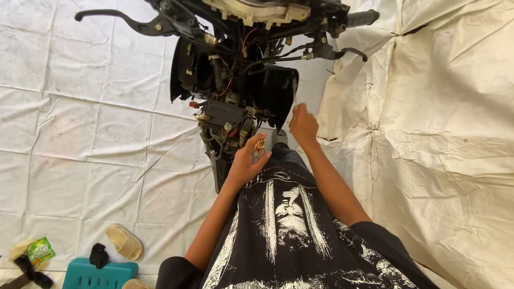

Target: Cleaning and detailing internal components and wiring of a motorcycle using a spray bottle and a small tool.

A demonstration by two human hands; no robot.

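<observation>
A stripped motorcycle front [235,101] with bare wiring and handlebars [225,21] stands before me on a white tarp. My left hand [247,163] is closed around a small clear and gold-coloured part [258,149], held just below the exposed electrical box [219,113]. My right hand [303,126] grips a thin tool [295,92] whose shaft points up beside the black inner panel [276,91]. My black printed shirt [289,225] fills the lower middle of the view.
White tarps [91,123] cover the floor, with a creased cream sheet [428,134] on the right. At lower left lie a tan sandal [124,242], a teal plastic stool [99,275], a black cloth [98,255] and a small green packet [40,250].
</observation>
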